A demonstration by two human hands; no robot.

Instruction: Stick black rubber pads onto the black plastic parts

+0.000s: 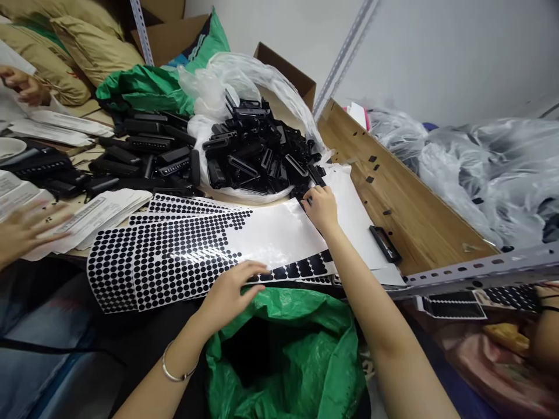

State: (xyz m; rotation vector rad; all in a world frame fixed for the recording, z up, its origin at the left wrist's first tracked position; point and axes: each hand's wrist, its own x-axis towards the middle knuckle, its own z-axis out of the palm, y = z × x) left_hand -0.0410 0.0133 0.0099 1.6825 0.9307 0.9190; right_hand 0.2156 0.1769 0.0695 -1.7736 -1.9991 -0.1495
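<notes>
On the surface (85, 156), a pile of black plastic parts (253, 151) is held within an opened clear bag (205, 105). The right hand (320, 206) is placed at the near right edge of this pile, its fingers bent and lowered to the parts there; whether a part is clamped cannot be told, as the fingertips are partly hidden. The left hand (238, 289) is laid at the near edge of the dotted sheets (183, 256), thumb and fingers apart, palm down; a bracelet (164, 364) is worn on that wrist. The sheets are fanned in front of the bag, covered with round black dots at left, while a bare white area is shown at the right of the top one. Below the left hand, a green sack (323, 372) is held open at its mouth. To the right, a single black part (385, 243) is found lying apart from the pile, beside a wooden board (406, 215). To the left, further black parts (148, 142) are heaped, and printed white cards (107, 212) are stacked nearer, with a co-worker's hand (26, 230) blurred beside them. Filled clear bags (484, 163) are seen beyond the board.
</notes>
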